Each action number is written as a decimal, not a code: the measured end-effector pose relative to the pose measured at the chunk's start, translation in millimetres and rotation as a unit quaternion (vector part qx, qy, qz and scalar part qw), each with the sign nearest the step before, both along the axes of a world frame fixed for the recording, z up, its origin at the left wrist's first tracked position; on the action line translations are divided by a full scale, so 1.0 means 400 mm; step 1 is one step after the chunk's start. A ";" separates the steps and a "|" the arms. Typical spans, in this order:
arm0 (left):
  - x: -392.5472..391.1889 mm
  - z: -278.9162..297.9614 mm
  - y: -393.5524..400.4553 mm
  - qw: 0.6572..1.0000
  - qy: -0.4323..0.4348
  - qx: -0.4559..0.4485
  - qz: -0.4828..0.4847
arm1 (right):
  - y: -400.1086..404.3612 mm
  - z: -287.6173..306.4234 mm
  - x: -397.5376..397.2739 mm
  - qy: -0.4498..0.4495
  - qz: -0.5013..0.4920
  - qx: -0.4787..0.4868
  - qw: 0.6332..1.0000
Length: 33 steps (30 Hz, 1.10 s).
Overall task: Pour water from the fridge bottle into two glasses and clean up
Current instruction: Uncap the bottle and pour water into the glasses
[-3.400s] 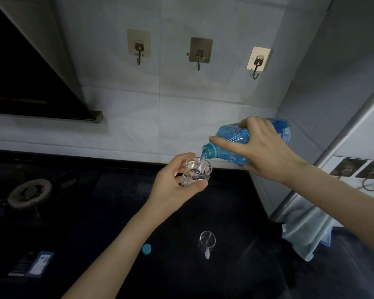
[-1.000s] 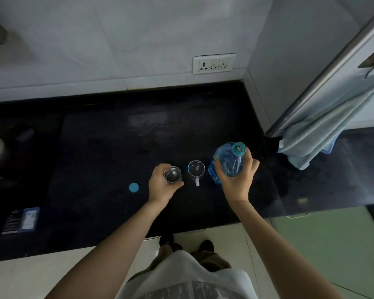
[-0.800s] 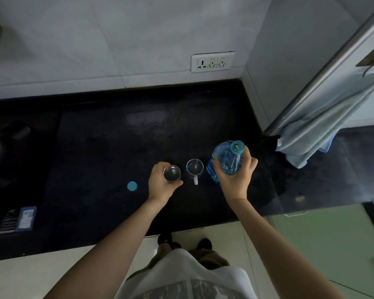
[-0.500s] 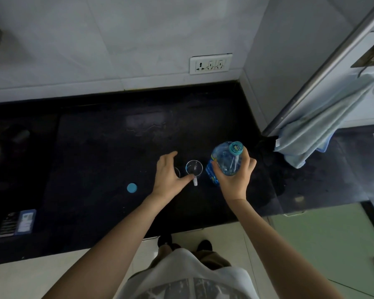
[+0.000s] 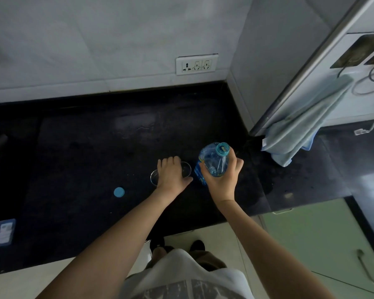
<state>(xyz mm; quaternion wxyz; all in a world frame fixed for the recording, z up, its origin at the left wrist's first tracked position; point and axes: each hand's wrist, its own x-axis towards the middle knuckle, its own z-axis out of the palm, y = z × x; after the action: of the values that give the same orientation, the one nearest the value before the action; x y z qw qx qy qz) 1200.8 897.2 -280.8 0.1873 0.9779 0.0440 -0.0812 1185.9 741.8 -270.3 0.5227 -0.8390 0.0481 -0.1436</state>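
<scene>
- Head view: a black, glossy stone counter (image 5: 78, 152) runs under pale grey wall tiles, with a white socket plate (image 5: 197, 64) just above its back edge. Pale floor and a green cabinet front lie below.
- The right hand (image 5: 221, 178) curls round a clear blue plastic bottle (image 5: 213, 161), upright and uncapped.
- The left hand (image 5: 171, 174) lies over two clear round glasses (image 5: 153, 176), fingers bent downward; whether it grips one I cannot tell.
- A round blue cap (image 5: 119, 192) lies on the counter left of the glasses.
- A light blue towel (image 5: 298, 128) hangs at the right; a small blue box (image 5: 3, 233) sits at the left edge.
</scene>
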 end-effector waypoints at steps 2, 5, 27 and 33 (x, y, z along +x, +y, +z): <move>0.003 -0.003 -0.007 1.000 -0.002 0.015 0.005 | 0.000 0.001 0.000 0.001 -0.001 0.002 1.000; 0.005 -0.005 -0.010 1.000 -0.015 0.014 -0.001 | 0.000 0.004 -0.001 0.002 0.000 -0.001 1.000; -0.065 0.265 0.110 0.976 -0.121 -0.179 0.020 | 0.015 0.174 0.040 -0.058 0.125 -0.072 0.988; -0.095 0.404 0.160 0.962 -0.169 -0.215 -0.018 | 0.042 0.369 0.067 -0.149 0.202 -0.204 0.946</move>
<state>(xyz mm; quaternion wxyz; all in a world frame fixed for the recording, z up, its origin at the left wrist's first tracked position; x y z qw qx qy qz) 1162.7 961.1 -119.1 0.3962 0.9148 -0.0249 0.0747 1212.8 758.6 -122.8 0.3600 -0.8885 -0.2314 -0.1654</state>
